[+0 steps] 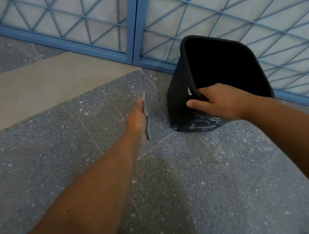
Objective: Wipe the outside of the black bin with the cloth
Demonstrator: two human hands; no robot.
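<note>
Right hand (pixel 219 102) clamps black bin (pixel 180 91) rim, tilting it; left hand (pixel 139 117) pinches cloth (pixel 146 110) beside wall. I press flat, stroke downward, steady rim.

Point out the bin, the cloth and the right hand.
bin (pixel 179 94), head view, on its near outer wall.
cloth (pixel 147 110), head view, on the strip showing beside the left hand.
right hand (pixel 217 102), head view, on its back.
</note>
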